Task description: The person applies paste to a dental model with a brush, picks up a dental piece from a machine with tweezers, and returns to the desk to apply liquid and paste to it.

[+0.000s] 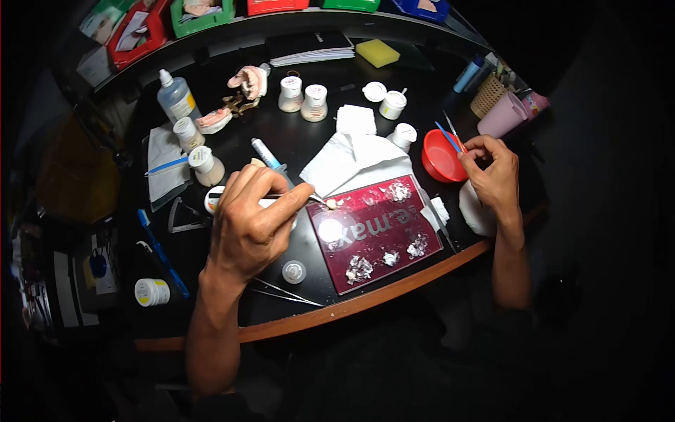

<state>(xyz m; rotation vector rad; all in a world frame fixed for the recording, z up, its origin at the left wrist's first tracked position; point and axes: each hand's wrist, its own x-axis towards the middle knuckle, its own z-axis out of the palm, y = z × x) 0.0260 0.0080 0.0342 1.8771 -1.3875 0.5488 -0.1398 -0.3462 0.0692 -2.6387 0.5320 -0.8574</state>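
Observation:
My left hand [256,214] is closed around slim metal tweezers [318,198], whose tip reaches the upper left corner of a dark red mixing plate [415,232]. A small tooth-coloured piece [331,205], crown-like, is at that tip. Several heaps of white powdery paste [359,269] lie on the plate. At the right, my right hand [494,174] pinches a thin brush [452,133] with a blue part over the edge of a red bowl [439,156]. The fingers hide part of the brush, and its tip is too small to make out.
White tissue [365,158] lies behind the plate. Jars [314,103], a squeeze bottle [177,97] and dental models [214,121] stand farther back. Another pair of tweezers [288,292] and a blue toothbrush [163,253] lie left of the plate. A wooden edge [365,304] borders the table.

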